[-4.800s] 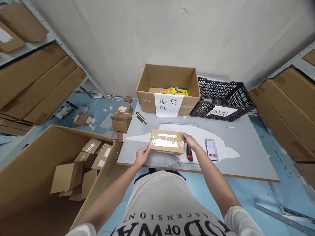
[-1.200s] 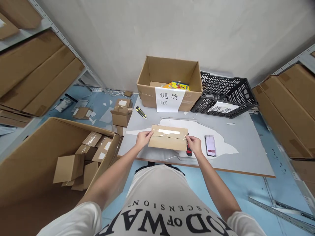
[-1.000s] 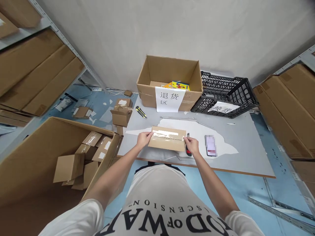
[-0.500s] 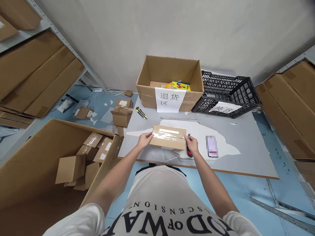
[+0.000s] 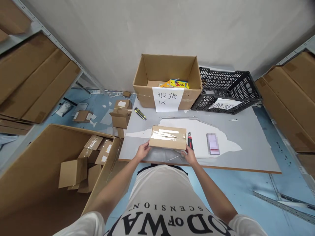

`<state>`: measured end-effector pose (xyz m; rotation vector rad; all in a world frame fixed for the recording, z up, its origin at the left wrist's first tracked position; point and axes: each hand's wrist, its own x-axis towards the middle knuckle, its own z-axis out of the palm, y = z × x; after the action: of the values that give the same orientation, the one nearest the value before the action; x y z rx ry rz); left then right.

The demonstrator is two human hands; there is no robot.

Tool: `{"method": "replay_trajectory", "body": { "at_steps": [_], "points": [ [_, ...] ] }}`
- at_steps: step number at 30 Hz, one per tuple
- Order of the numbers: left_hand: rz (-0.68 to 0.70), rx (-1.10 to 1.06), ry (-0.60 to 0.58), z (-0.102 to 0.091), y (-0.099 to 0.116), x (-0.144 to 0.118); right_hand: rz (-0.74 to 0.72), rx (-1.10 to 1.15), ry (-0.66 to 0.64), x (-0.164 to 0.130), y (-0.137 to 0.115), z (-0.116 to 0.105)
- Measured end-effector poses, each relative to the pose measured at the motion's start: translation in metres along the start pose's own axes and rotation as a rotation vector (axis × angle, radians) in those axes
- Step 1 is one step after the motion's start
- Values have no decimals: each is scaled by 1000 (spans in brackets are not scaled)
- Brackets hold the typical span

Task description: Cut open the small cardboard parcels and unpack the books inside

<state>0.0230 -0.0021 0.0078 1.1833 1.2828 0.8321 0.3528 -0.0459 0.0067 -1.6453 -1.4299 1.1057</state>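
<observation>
Taped box: the small brown carton [image 5: 168, 137] sits on the grey table [image 5: 246, 144], close to the near edge, a strip of clear tape shining along its top.
Left hand: your left hand [image 5: 143, 152] is at the box's near left corner, fingertips touching the cardboard — fingers loosely curled against it, not wrapped round anything.
Right hand: your right hand [image 5: 189, 155] is at the near right corner, fingertips on or just under the lower edge; whether it actually pinches the box, you cannot tell from here.
Red cutter: a red-and-black utility knife [image 5: 189, 140] lies just beside the box's right end, above your right hand.
Phone: a phone [image 5: 213, 143] lies further right, apart from the knife.
Yellow cutter: a second knife [image 5: 140, 113] lies towards the table's far left.
Far edge: an open carton with a paper label [image 5: 168, 82] and a black crate [image 5: 227, 91] stand side by side.
Floor, left: a big open box [image 5: 29, 177] holds several small cartons.
</observation>
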Motion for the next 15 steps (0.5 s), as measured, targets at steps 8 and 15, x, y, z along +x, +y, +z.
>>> {"method": "replay_trajectory", "body": {
  "at_steps": [8,15],
  "points": [
    [56,186,29,7,4,2,15,-22,3,5,-13,0],
    [162,326,79,-8,50,19,-4,-105,-28,28,-48,-28]
  ]
}}
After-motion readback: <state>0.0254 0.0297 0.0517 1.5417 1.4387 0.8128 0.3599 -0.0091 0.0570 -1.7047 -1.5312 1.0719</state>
